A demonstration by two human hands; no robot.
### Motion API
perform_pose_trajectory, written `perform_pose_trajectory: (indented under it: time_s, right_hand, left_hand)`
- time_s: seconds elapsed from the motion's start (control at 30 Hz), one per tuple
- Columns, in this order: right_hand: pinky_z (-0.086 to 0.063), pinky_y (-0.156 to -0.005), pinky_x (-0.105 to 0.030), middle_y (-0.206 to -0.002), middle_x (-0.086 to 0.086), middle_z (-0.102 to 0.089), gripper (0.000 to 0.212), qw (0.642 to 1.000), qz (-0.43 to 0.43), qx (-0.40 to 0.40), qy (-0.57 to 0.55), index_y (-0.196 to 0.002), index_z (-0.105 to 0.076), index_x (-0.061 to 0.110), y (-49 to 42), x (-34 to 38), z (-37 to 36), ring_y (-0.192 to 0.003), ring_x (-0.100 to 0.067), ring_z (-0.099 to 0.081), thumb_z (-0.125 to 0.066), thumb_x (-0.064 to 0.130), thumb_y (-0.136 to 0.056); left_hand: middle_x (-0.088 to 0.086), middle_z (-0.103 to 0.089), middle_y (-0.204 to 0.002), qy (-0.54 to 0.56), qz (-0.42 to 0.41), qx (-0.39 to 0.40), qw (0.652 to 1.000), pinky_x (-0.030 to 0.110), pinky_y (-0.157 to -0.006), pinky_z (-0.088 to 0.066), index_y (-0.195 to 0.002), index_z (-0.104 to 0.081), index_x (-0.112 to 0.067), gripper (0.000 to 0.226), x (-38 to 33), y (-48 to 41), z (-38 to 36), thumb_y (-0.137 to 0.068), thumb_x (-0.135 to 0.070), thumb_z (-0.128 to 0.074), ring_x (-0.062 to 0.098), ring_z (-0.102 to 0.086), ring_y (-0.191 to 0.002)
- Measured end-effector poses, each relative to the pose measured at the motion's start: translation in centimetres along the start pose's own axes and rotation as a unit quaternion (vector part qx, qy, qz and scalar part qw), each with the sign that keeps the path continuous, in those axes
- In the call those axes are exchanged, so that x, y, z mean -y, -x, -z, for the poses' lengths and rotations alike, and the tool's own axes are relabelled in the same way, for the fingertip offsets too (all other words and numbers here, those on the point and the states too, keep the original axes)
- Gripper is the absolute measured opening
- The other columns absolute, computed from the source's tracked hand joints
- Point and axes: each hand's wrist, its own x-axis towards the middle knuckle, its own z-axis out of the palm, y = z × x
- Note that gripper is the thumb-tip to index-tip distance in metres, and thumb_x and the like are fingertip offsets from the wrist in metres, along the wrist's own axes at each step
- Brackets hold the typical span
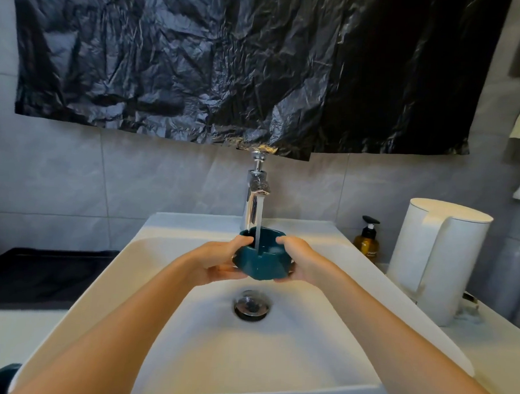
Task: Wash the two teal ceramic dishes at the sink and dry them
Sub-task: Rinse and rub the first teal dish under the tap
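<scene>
Past the dark mat [41, 273] at left, over the white sink [230, 359], your left hand [220, 263] and right hand [305, 263] curl their fingers round the teal dish [261, 264] under the stream from the faucet [251, 208], thumbs on its rim, with an amber soap bottle [367, 246] and white kettle [435, 258] on the counter at right.

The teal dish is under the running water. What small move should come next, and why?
Probably tilt the teal dish to pour it out: the stream falls into its hollow, and the left hand and right hand grip its sides.
</scene>
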Motion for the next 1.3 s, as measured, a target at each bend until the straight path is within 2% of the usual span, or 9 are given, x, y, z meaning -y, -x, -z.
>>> perform_pose_trajectory:
  time_s: [0.13,0.27,0.4,0.5,0.7,0.87,1.0,1.23,1.3]
  right_hand:
    - [-0.053,-0.083,-0.046,-0.121,-0.012,-0.052,0.023,0.997,0.039,0.063,-0.031,-0.123,-0.043,0.018,0.0,-0.8,-0.6,-0.108,-0.031,-0.056,-0.034,0.009,-0.103]
    - [-0.055,-0.086,-0.032,-0.131,-0.006,-0.053,0.027,0.972,0.191,0.035,0.133,-0.128,-0.042,0.021,-0.4,-1.8,-1.4,-0.109,-0.022,-0.058,-0.042,0.017,-0.102]
    - [-0.032,-0.104,-0.02,-0.142,0.0,-0.042,0.041,0.802,0.43,-0.106,0.401,-0.14,-0.044,0.014,-0.3,-2.6,0.0,-0.128,-0.016,-0.043,-0.048,0.015,-0.099]
    - [-0.037,-0.108,-0.034,-0.137,0.001,-0.053,0.043,0.681,0.489,-0.059,0.542,-0.13,-0.058,0.017,0.9,-2.8,0.1,-0.127,-0.022,-0.043,-0.046,0.001,-0.092]
    - [-0.048,-0.094,-0.036,-0.128,-0.002,-0.056,0.051,0.684,0.455,0.047,0.568,-0.124,-0.053,0.022,1.1,-3.4,-1.4,-0.128,-0.029,-0.043,-0.049,-0.003,-0.08]
    - [0.011,-0.119,-0.037,-0.137,-0.006,-0.056,0.06,0.464,0.528,-0.071,0.707,-0.138,-0.049,0.01,-0.3,-3.1,-0.4,-0.125,-0.025,-0.053,-0.056,0.012,-0.079]
    - [-0.022,-0.119,-0.043,-0.137,0.002,-0.053,0.064,0.567,0.474,-0.009,0.673,-0.141,-0.042,0.023,0.7,-3.1,-1.5,-0.135,-0.025,-0.036,-0.062,0.017,-0.08]
    - [0.024,-0.108,-0.059,-0.148,-0.005,-0.043,0.092,0.442,0.44,-0.087,0.777,-0.151,-0.021,0.011,0.4,-2.6,-0.4,-0.139,-0.022,-0.036,-0.052,0.064,-0.082]
    - [0.024,-0.11,-0.056,-0.144,-0.001,-0.048,0.079,0.471,0.464,-0.073,0.747,-0.149,-0.028,0.019,0.6,-3.1,-0.9,-0.138,-0.022,-0.037,-0.053,0.057,-0.085]
  left_hand:
    - [0.014,-0.066,-0.113,0.018,-0.024,-0.092,0.995,0.036,-0.077,-0.059,-0.12,-0.06,-0.008,0.034,0.0,-0.4,0.4,-0.09,-0.026,-0.063,0.026,-0.066,-0.096]
    - [0.011,-0.063,-0.114,0.051,-0.079,-0.198,0.976,0.031,-0.071,-0.057,-0.125,-0.06,-0.01,0.035,-0.1,-0.5,0.5,-0.091,-0.019,-0.062,0.026,-0.063,-0.093]
    - [0.011,-0.06,-0.121,0.039,-0.119,-0.245,0.961,0.032,-0.079,-0.052,-0.128,-0.058,-0.009,0.038,-0.1,-0.4,1.0,-0.091,-0.015,-0.062,0.025,-0.057,-0.102]
    - [0.006,-0.06,-0.115,0.025,-0.138,-0.259,0.956,0.032,-0.08,-0.051,-0.128,-0.058,-0.009,0.038,-0.1,-0.3,1.5,-0.091,-0.015,-0.062,0.025,-0.055,-0.103]
    - [0.008,-0.061,-0.116,-0.02,-0.149,-0.246,0.958,0.031,-0.082,-0.05,-0.126,-0.06,-0.012,0.034,0.3,-0.4,1.1,-0.092,-0.014,-0.06,0.023,-0.056,-0.102]
    - [0.01,-0.064,-0.108,-0.014,-0.135,-0.204,0.97,0.03,-0.078,-0.053,-0.124,-0.062,-0.009,0.033,0.5,-0.6,0.6,-0.092,-0.017,-0.059,0.027,-0.061,-0.099]
    - [0.008,-0.061,-0.103,-0.008,-0.115,-0.205,0.972,0.024,-0.065,-0.053,-0.122,-0.062,-0.007,0.03,0.5,-0.5,0.2,-0.094,-0.017,-0.056,0.023,-0.06,-0.091]
    - [0.01,-0.062,-0.108,-0.045,-0.114,-0.189,0.974,0.034,-0.082,-0.054,-0.124,-0.06,-0.007,0.032,0.6,-0.7,0.2,-0.095,-0.018,-0.055,0.026,-0.06,-0.099]
    - [0.011,-0.061,-0.104,-0.018,-0.114,-0.204,0.972,0.028,-0.07,-0.054,-0.124,-0.06,-0.005,0.032,0.5,-0.8,0.3,-0.094,-0.017,-0.057,0.026,-0.061,-0.093]
